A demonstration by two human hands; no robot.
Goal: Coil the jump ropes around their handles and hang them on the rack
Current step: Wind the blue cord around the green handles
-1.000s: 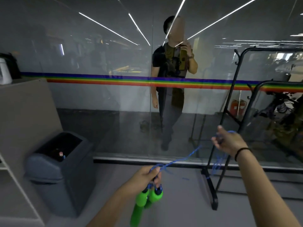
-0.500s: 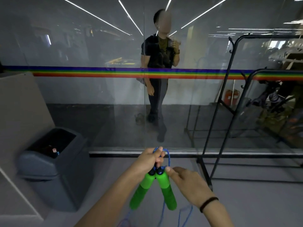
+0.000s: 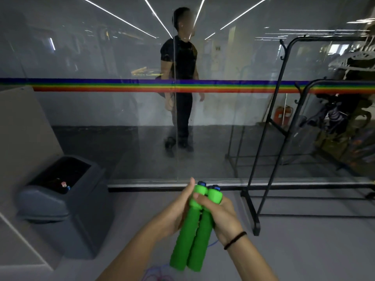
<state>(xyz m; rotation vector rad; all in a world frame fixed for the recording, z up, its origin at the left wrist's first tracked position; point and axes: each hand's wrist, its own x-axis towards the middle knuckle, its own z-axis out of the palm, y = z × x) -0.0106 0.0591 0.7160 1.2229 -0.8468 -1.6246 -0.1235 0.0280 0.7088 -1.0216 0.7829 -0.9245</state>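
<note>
Two green foam jump rope handles [image 3: 192, 236] with blue end caps lie side by side, tips pointing away from me. My left hand [image 3: 178, 207] wraps the left handle near its top, thumb raised. From the right, my right hand [image 3: 221, 218] grips the same pair, fingers across the front. A short piece of the thin blue rope [image 3: 213, 243] shows under my right wrist, and loose loops [image 3: 158, 273] lie on the floor below. The black metal rack [image 3: 263, 151] stands at the right against the glass.
A grey swing-lid bin [image 3: 60, 216] stands at the left beside a pale cabinet [image 3: 22, 134]. A glass wall with a rainbow stripe [image 3: 121, 87] runs straight ahead, and a person in black [image 3: 182, 78] walks behind it. Grey floor lies below my hands.
My right hand came in from the rack side and closed on the handles. The blue rope loop that stood above the caps has gone; the handles now sit higher and tighter together.
</note>
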